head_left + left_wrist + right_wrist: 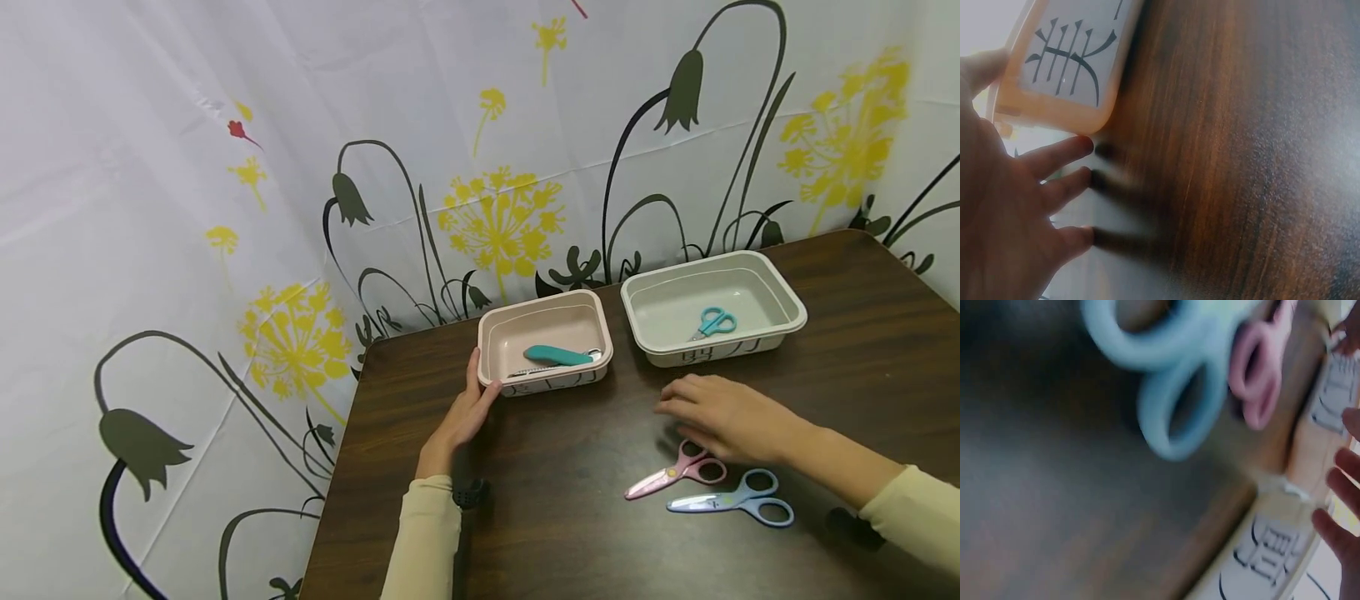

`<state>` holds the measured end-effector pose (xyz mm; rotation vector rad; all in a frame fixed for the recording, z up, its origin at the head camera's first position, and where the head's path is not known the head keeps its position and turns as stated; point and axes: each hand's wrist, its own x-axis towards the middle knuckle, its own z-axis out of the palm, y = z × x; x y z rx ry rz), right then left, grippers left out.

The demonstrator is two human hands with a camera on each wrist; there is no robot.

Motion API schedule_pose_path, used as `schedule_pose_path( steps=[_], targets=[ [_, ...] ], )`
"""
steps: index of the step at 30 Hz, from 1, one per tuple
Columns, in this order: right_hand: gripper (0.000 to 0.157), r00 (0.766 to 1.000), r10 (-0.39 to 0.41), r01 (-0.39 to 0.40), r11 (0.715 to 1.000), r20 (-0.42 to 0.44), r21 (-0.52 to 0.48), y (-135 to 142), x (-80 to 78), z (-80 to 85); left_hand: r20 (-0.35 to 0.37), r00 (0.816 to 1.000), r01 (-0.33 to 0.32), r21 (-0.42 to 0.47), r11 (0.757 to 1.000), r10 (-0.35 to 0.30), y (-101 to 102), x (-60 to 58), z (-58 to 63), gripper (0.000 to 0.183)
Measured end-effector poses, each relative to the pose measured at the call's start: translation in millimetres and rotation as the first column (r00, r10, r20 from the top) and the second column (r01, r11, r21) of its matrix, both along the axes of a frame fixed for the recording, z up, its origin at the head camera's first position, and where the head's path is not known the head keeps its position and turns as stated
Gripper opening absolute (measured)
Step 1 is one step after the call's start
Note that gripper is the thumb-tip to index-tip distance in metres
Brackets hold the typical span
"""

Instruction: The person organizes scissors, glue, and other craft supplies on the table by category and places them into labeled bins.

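Note:
My left hand (465, 412) rests on the left front corner of the pink bin (551, 384), thumb at the front and fingers along the side. The left wrist view shows its fingers (1066, 153) spread beside that corner, over the dark tabletop. Inside the bin lie a teal-handled tool (555, 356) and a thin metal strip with a toothed edge. Fingers loosely bent, my right hand (731, 417) hovers just above the handles of the pink scissors (660, 481) and holds nothing. Light blue scissors (723, 502) lie beside them, nearer to me.
A grey-green bin (723, 353) stands at the back right, with small teal-handled scissors (717, 323) inside. Dark lettering marks both bins' front walls. Behind the wooden table (555, 533) hangs a white curtain (420, 75) printed with flowers.

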<state>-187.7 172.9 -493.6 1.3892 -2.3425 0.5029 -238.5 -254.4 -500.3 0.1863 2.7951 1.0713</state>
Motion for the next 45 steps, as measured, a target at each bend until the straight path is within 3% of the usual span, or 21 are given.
schedule_pose_path(
  steps=[6, 13, 24, 45],
  targets=[
    [0.036, 0.997, 0.046, -0.048, 0.998, 0.054, 0.030, -10.7, 24.9, -20.7, -0.006, 1.000, -0.007, 0.003, 1.000, 0.007, 0.2, -0.9, -2.0, 0.074],
    [0.029, 0.996, 0.049, -0.052, 0.997, 0.072, 0.048, -15.6, 37.6, -36.0, -0.003, 1.000, -0.006, 0.010, 1.000, 0.006, 0.2, -0.8, -1.2, 0.075],
    [0.028, 0.998, 0.011, -0.016, 0.996, 0.060, 0.083, -18.1, 39.9, -40.5, -0.043, 0.999, 0.008, -0.013, 1.000, -0.009, 0.0, -2.6, -2.7, 0.072],
    [0.026, 1.000, 0.015, -0.018, 0.993, 0.026, 0.118, -19.3, 41.2, -38.5, -0.027, 1.000, 0.001, -0.014, 1.000, -0.002, 0.4, -1.0, -0.3, 0.075]
  ],
)
